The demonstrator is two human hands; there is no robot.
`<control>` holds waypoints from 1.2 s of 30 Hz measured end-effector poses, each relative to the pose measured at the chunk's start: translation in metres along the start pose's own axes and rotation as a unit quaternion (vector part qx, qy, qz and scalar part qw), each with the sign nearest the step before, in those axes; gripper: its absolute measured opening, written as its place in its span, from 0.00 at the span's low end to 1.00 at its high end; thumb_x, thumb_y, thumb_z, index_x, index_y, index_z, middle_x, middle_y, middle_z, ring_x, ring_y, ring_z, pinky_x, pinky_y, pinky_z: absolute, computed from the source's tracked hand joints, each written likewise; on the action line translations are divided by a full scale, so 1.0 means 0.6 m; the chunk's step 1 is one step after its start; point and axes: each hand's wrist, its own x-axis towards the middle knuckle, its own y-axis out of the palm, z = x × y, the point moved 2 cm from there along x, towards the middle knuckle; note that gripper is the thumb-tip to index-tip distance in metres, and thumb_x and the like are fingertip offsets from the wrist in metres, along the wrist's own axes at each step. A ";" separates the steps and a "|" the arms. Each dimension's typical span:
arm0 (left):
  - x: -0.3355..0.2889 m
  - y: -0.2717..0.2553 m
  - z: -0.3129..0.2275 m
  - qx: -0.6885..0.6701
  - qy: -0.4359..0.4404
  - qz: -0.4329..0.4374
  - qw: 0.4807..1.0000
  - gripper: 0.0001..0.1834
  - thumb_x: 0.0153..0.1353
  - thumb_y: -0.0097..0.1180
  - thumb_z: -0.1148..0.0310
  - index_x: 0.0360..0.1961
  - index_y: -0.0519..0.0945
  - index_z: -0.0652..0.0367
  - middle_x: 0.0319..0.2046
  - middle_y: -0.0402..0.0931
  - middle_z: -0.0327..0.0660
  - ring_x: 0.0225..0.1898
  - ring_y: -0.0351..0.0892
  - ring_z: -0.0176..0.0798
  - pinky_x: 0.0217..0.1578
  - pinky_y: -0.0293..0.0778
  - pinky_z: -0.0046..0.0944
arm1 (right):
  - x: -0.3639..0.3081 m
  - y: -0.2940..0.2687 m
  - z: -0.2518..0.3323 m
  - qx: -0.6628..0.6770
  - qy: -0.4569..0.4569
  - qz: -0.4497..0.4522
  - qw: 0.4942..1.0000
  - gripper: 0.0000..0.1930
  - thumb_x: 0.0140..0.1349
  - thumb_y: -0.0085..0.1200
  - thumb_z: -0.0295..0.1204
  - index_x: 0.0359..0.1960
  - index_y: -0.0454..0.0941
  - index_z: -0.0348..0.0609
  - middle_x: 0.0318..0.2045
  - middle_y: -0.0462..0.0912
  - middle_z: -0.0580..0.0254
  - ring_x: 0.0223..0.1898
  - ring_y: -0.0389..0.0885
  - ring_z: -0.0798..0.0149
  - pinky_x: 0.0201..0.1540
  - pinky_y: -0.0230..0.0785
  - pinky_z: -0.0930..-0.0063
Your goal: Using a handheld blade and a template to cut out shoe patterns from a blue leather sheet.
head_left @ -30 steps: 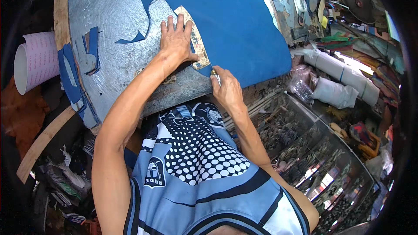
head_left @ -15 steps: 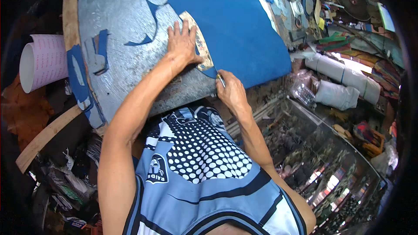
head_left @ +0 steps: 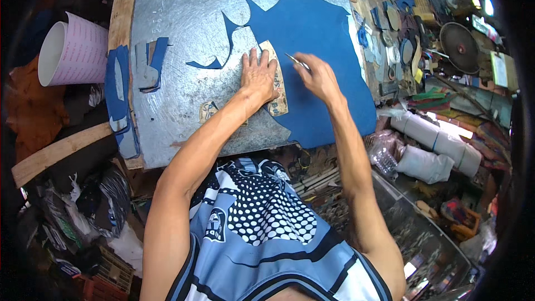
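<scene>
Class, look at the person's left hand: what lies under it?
Under the left hand lies a tan cardboard pattern, pressed flat on the blue sheet over the metal board. The palm hides the pattern's middle; only its edges show.

Cluttered workshop — perhaps daylit — metal-topped bench (head_left: pixel 184 11)

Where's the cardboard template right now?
In the head view the tan cardboard template lies flat near the middle of the metal-topped bench, on the edge of the blue sheet, pinned under the left hand, with the right hand's thin tool beside it.

Matt blue sheet (head_left: pixel 312 33) on scratched dull metal board (head_left: pixel 184 17).
</scene>
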 end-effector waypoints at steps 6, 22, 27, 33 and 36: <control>0.009 -0.007 0.004 -0.029 -0.047 0.050 0.997 0.60 0.38 0.78 0.46 0.72 0.61 0.51 0.76 0.43 0.52 0.75 0.40 0.67 0.69 0.48 0.73 | 0.178 0.021 -0.032 -0.052 -0.173 0.172 0.968 0.14 0.65 0.56 0.34 0.49 0.83 0.44 0.45 0.85 0.53 0.46 0.83 0.47 0.49 0.75 0.57; 0.009 -0.006 -0.001 -0.061 -0.064 0.030 0.996 0.57 0.38 0.80 0.51 0.70 0.64 0.51 0.76 0.46 0.51 0.76 0.42 0.65 0.69 0.49 0.73 | 0.238 0.035 -0.044 -0.083 -0.273 0.294 0.912 0.15 0.65 0.57 0.36 0.51 0.84 0.49 0.48 0.85 0.59 0.50 0.83 0.52 0.55 0.74 0.59; 0.008 -0.008 -0.001 -0.058 -0.067 0.023 0.996 0.57 0.36 0.80 0.52 0.69 0.65 0.50 0.76 0.46 0.50 0.75 0.43 0.65 0.69 0.50 0.72 | 0.233 0.039 -0.040 -0.107 -0.288 0.285 0.908 0.14 0.65 0.57 0.35 0.51 0.83 0.51 0.48 0.84 0.60 0.49 0.82 0.52 0.53 0.75 0.60; 0.006 -0.011 0.000 -0.053 -0.066 0.017 0.996 0.56 0.36 0.80 0.52 0.69 0.66 0.49 0.75 0.49 0.50 0.75 0.45 0.64 0.69 0.51 0.71 | 0.231 0.040 -0.050 -0.133 -0.259 0.274 0.916 0.14 0.65 0.57 0.33 0.52 0.82 0.52 0.51 0.81 0.61 0.52 0.80 0.52 0.53 0.75 0.59; 0.006 -0.011 0.000 -0.053 -0.066 0.015 0.996 0.56 0.36 0.81 0.52 0.69 0.66 0.49 0.75 0.49 0.50 0.75 0.45 0.64 0.69 0.51 0.71 | 0.235 0.038 -0.057 -0.118 -0.274 0.264 0.917 0.14 0.64 0.57 0.32 0.51 0.82 0.50 0.52 0.81 0.63 0.52 0.80 0.52 0.55 0.74 0.59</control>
